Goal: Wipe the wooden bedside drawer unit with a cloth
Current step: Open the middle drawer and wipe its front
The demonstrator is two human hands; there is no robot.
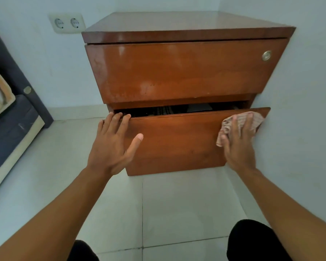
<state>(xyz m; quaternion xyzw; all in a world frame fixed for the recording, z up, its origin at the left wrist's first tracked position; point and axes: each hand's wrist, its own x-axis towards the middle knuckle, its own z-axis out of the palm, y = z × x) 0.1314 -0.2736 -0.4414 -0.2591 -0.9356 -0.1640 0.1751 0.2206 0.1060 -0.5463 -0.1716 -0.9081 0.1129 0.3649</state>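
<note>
**Hands on the lower drawer front**

The right hand [239,140] lies flat with fingers spread, pressing a striped cloth [239,122] against the right end of the lower drawer front [177,144]; the cloth is pinned under the palm and fingers rather than gripped in a fist, and its edges show above and to the left of the hand. The left hand [113,144] is open too, its fingertips hooked over the top edge of the same drawer front at the left end, thumb spread out across the wood

The wooden drawer unit [186,72] stands on the tiled floor [177,204], with its right side close against the wall [299,91]. Its lower drawer is pulled partly out, showing a dark gap with striped fabric inside. The upper drawer is shut and has a round metal lock [266,55] near its right end. A double wall socket [67,23] sits to the left of the unit, and the corner of a bed [9,119] shows at the far left
</note>
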